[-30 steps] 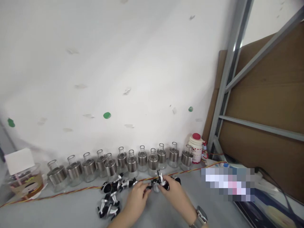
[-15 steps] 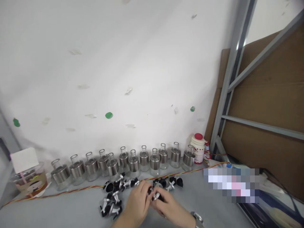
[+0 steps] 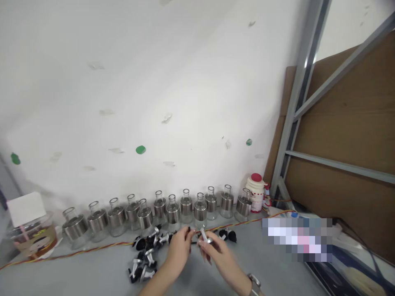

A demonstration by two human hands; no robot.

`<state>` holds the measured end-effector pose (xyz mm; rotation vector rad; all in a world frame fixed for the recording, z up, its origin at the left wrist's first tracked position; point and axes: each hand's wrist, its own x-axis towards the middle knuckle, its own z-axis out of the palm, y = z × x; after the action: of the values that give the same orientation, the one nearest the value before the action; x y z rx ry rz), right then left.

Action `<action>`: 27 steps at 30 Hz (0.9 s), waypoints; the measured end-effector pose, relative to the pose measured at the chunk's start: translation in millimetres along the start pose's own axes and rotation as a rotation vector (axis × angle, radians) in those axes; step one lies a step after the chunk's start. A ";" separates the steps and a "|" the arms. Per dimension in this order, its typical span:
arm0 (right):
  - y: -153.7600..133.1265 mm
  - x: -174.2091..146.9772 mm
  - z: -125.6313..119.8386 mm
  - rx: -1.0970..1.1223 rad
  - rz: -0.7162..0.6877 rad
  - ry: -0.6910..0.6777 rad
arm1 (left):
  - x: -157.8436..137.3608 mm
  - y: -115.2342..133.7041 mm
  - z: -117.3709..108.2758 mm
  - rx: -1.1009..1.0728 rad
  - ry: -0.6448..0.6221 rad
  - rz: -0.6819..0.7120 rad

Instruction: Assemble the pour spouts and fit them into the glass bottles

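My right hand (image 3: 220,253), a watch at its wrist, is closed around a silver bottle pourer (image 3: 204,235) whose spout points up and away. My left hand (image 3: 179,248) is just left of it, fingers pinched on a small black piece (image 3: 189,228), too small to make out fully. The two hands are slightly apart. Left of my left hand lies a heap of black and silver pourers (image 3: 149,255). More black pourer parts (image 3: 230,235) lie beyond my right hand. Several glass bottles with steel bands (image 3: 173,211) stand uncapped behind the hands.
A red-and-yellow twisted wire (image 3: 101,246) runs across the grey table (image 3: 77,275). At left is a plastic cup (image 3: 37,242) with a white card. A cream jar with a red lid (image 3: 255,193) stands by the metal rack (image 3: 286,123). Plastic-wrapped items lie at right.
My hands have moved apart from being pressed together. The silver pourer now shows in my right hand, and the black piece in my left fingertips. The view has shifted slightly.
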<state>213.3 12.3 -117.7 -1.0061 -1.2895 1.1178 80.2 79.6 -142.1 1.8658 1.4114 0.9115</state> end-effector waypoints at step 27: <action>26.4 -3.1 23.1 0.342 0.174 0.193 | -53.4 17.7 7.9 -0.341 -0.033 -0.104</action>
<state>189.0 13.3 -143.0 -0.9532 -0.8342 1.2885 86.0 23.1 -140.6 1.5330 1.2319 0.9946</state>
